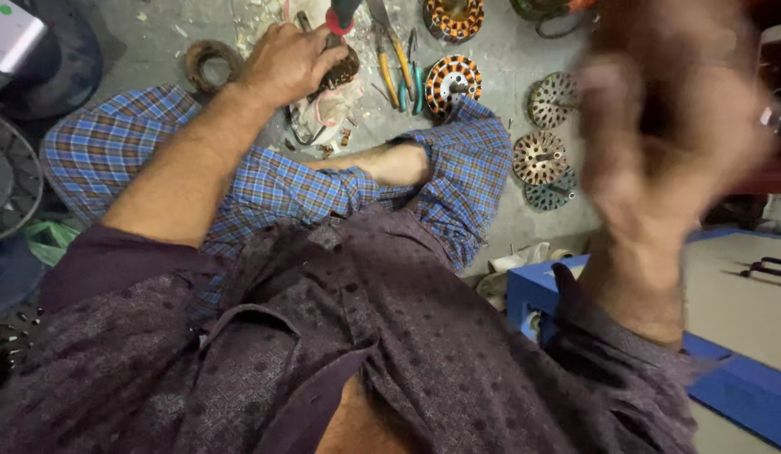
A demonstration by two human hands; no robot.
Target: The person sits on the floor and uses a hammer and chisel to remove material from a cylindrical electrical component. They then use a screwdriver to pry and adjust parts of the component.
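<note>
We count five wound motor stators on the concrete floor: two orange-banded ones (pixel 453 17) (pixel 452 82) at twelve o'clock, three grey ones (pixel 552 99) (pixel 539 157) (pixel 548 195) at two o'clock. Two pliers (pixel 396 59) (pixel 415 84) lie nearby.

Left hand: the left hand (pixel 294 59) is reaching down to the grey concrete floor (pixel 499 67) and gripping a dark round wound coil piece (pixel 344 69).
Right hand: the right hand (pixel 667 151) is hanging raised near the camera, blurred, its grip unclear.
Tools: orange-handled pliers (pixel 392 59) are lying just beside the left hand.
Parts: an orange-and-black round motor stator (pixel 452 81) is sitting near the knee in blue checked cloth (pixel 466 168).
Right side: a blue box (pixel 541 290) is standing by the right forearm.
</note>
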